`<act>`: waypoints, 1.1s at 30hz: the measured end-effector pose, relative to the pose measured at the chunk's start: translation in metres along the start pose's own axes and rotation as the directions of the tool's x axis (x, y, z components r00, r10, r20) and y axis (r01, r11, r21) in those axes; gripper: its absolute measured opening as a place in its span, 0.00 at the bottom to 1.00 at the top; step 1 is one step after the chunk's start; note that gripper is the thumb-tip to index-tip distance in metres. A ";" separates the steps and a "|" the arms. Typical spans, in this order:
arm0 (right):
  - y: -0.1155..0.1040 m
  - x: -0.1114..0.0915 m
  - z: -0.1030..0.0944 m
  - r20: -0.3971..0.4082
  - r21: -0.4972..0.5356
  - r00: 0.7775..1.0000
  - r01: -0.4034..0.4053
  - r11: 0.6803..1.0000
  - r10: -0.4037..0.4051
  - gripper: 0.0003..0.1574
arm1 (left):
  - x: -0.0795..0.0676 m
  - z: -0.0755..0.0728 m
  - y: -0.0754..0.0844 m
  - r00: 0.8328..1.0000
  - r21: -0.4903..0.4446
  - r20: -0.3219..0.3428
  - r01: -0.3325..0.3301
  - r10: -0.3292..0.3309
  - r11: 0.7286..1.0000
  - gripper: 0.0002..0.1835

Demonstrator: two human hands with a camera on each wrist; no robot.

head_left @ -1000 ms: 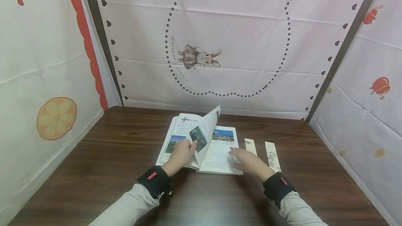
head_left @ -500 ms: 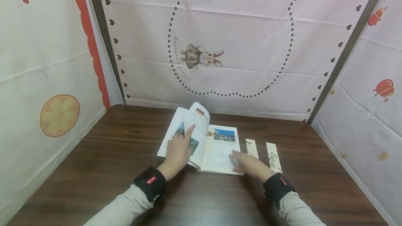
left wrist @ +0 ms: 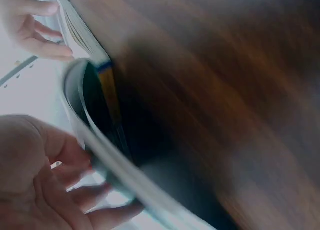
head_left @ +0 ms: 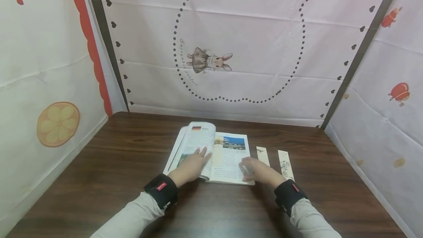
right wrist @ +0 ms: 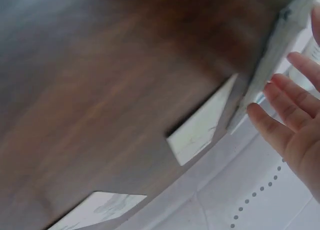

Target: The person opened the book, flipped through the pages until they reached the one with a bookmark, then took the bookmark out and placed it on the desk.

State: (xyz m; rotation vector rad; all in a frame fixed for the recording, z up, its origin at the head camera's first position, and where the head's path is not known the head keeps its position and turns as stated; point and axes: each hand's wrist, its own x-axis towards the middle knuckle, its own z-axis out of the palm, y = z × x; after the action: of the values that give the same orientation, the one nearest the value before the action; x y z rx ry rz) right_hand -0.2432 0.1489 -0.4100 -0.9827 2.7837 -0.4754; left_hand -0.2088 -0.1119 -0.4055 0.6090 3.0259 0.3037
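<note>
An open book with printed text and photos lies on the brown table. My left hand rests with spread fingers on its left-hand pages, near the spine; in the left wrist view those pages bow upward beside the fingers. On the right-hand page, at the outer edge, lie the fingertips of my right hand. The right wrist view shows that hand's fingers extended along the book's edge. Neither hand grips anything.
Two pale bookmark-like strips, a nearer one and one farther right, lie right of the book. Printed white cloth hangs behind the table and along both sides.
My left hand has carried a raised leaf over to the left, let it go and flattened onto the pages; a page with a German flag now faces up. The right hand has stayed nearly still.
</note>
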 end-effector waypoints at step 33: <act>-0.050 0.115 0.024 0.033 0.795 0.740 -0.427 0.432 0.672 0.20 | 0.005 -0.001 -0.002 0.991 -0.014 0.055 0.121 -0.120 0.993 0.24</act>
State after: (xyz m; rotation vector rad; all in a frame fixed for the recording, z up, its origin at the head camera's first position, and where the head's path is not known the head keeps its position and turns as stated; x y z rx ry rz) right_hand -0.2968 0.0334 -0.4190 0.2568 2.4186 -1.5923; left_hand -0.2142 -0.1122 -0.4049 0.4237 2.9883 0.3027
